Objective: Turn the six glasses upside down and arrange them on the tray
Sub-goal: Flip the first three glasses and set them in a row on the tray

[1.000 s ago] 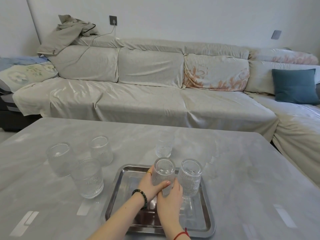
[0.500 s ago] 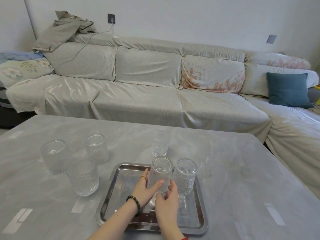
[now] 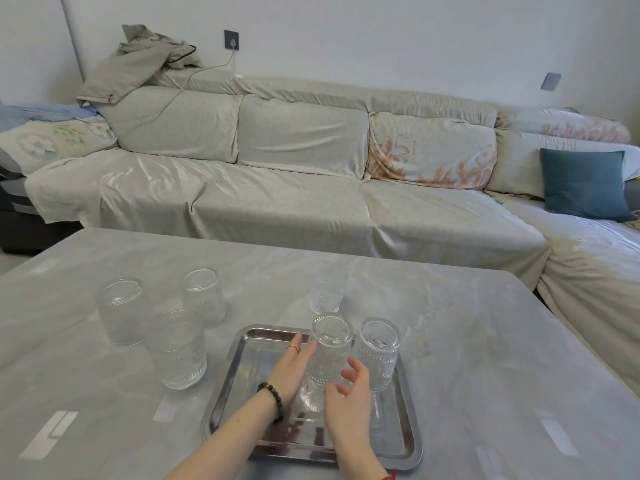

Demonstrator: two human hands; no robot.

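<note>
Two bare forearms reach in from the bottom edge toward a metal tray (image 3: 239, 368) on a grey marbled table (image 3: 485, 358). The left hand (image 3: 291, 370), with a gold ring and a dark bead bracelet at the wrist, lies with its fingers flat against the left side of an upturned glass (image 3: 329, 355) standing on the tray. The right hand (image 3: 348, 393), with a red cord at the wrist, is loosely spread in front of the same glass, fingers apart and curled; whether they touch the glass cannot be told. Neither hand is closed around it.

Six ribbed clear glasses are in view. Two stand base-up on the tray: the one between the hands and a second glass (image 3: 377, 355) just to its right, close beside it. Four are on the bare table. Three cluster to the left of the tray: a near glass (image 3: 176, 349), a far-left glass (image 3: 121, 311) and a rear glass (image 3: 202, 297). A fourth lone glass (image 3: 327, 289) stands just beyond the tray's far edge.

The lower part of the handled glass is partly hidden by the hands. Clear glass on a pale table makes it hard to judge which way up the four loose ones are.

Behind the table runs a long covered sofa (image 3: 277, 202) with a teal cushion (image 3: 585, 185) at the right and a heaped jacket (image 3: 138, 64) on its left end.
</note>
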